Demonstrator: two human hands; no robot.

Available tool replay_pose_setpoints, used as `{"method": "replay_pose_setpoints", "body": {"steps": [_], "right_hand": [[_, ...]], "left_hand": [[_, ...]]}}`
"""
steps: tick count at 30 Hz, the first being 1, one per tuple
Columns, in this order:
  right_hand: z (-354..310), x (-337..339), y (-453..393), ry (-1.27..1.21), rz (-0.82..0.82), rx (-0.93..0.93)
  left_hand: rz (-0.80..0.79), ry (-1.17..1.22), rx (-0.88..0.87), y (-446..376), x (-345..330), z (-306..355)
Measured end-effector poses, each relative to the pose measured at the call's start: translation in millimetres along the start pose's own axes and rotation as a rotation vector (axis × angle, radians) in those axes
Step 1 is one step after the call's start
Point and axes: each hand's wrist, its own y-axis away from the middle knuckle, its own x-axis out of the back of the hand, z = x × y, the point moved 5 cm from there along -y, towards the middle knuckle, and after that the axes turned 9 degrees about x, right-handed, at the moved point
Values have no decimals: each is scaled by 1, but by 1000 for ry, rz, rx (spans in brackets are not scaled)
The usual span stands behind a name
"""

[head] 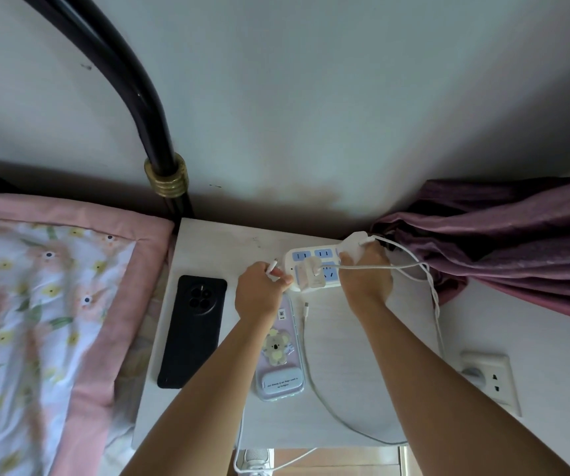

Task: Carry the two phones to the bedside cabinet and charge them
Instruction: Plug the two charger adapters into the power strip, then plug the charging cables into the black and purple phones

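Observation:
Two phones lie face down on the white bedside cabinet (214,249). The black phone (192,333) is on the left. The purple phone with a koala case (278,352) is partly under my left forearm. A white power strip (314,266) with blue sockets sits at the back, with a white charger (312,273) plugged in. My left hand (259,293) pinches the plug end of a white cable (271,267) beside the strip. My right hand (367,273) grips a second white charger (357,245) at the strip's right end. A loose cable end (307,305) lies between the hands.
A bed with a pink floral quilt (49,304) and a black metal frame (159,149) borders the cabinet's left. A purple curtain (503,235) hangs at the right. A wall socket (489,376) sits low on the right wall. White cables (324,407) trail over the cabinet's front edge.

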Motion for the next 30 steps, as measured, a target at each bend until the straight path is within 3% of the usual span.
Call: {"method": "replay_pose_setpoints", "body": {"steps": [6, 10, 13, 16, 19, 24, 30], "right_hand": [[0, 0, -2, 130, -96, 78], [5, 3, 18, -188, -89, -5], [7, 7, 67, -371, 5, -128], [-7, 4, 120, -465, 26, -91], [-34, -21, 161, -580, -139, -6], [-76, -70, 188, -673, -449, 7], [-98, -85, 183, -716, -539, -145]], "left_hand": [[-19, -61, -39, 19, 3, -4], [-21, -19, -153, 55, 16, -23], [116, 9, -196, 69, 43, -40], [317, -53, -210, 69, 71, -62], [335, -20, -115, 63, 85, -87], [261, -72, -148, 58, 89, -107], [257, 33, -211, 62, 97, -102]]}}
